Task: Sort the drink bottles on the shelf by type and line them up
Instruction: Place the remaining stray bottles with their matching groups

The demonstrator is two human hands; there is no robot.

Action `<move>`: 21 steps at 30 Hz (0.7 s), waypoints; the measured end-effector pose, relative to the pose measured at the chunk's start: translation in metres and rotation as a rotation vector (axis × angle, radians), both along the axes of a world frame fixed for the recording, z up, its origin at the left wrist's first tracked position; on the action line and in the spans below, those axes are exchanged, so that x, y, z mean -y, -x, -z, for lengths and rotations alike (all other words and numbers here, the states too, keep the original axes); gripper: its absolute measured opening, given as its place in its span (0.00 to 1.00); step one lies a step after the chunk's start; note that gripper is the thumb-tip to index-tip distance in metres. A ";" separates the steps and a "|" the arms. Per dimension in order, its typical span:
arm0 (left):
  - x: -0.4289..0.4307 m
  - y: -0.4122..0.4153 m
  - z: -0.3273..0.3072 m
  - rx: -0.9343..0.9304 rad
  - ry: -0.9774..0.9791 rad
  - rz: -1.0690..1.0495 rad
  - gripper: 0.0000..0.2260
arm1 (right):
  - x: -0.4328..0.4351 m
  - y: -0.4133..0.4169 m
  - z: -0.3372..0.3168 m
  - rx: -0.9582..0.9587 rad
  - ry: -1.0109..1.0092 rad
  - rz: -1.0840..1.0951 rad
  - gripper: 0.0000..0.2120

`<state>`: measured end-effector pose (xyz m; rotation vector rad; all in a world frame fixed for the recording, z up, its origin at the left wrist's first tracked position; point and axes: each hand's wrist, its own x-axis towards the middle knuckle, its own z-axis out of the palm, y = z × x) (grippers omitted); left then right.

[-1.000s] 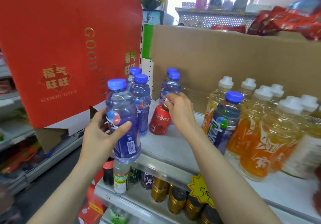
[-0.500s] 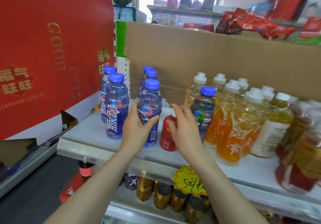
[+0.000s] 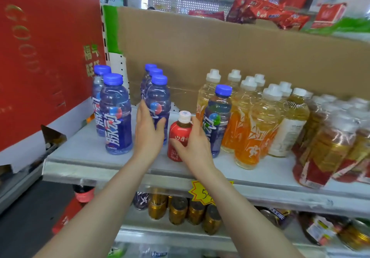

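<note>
Pale metal shop shelf [image 3: 80,153], cardboard sheet [image 3: 220,47] behind. Our left hand [image 3: 149,135] wraps its fingers [image 3: 141,112] round the front blue-capped bottle [image 3: 160,99]; our right hand [image 3: 193,145] grips the small red bottle [image 3: 177,137], standing between that row and a stray blue bottle [image 3: 217,117]. Slick round plastic, tightly packed: we judge a hasty lift could topple neighbours.

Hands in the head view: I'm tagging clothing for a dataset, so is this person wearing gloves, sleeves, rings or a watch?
Nothing is worn. The left hand and right hand are bare: no gloves, rings, watch or bracelet visible. No sleeve shows on the left arm or right arm down to the frame's bottom edge.
</note>
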<state>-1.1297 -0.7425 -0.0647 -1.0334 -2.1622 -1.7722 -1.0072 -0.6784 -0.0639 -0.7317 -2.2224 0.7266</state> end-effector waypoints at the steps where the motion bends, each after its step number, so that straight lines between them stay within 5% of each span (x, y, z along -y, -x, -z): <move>1: 0.006 -0.010 -0.001 -0.057 -0.025 -0.007 0.29 | 0.001 -0.004 -0.001 -0.008 -0.017 0.006 0.35; 4: 0.026 -0.027 -0.006 -0.155 -0.178 -0.002 0.21 | 0.009 -0.026 -0.010 -0.084 -0.048 -0.008 0.34; 7: 0.019 -0.031 -0.016 -0.056 -0.272 0.073 0.17 | 0.008 -0.060 -0.027 -0.196 -0.072 0.005 0.33; 13: -0.043 -0.070 -0.008 0.051 0.086 0.358 0.30 | -0.020 -0.110 -0.040 -0.266 -0.072 0.073 0.33; 17: -0.072 -0.088 -0.001 0.038 0.123 0.276 0.39 | -0.039 -0.131 -0.033 -0.253 -0.027 0.079 0.35; 21: -0.075 -0.092 -0.003 0.028 0.139 0.221 0.35 | -0.047 -0.136 -0.024 -0.265 0.016 0.034 0.35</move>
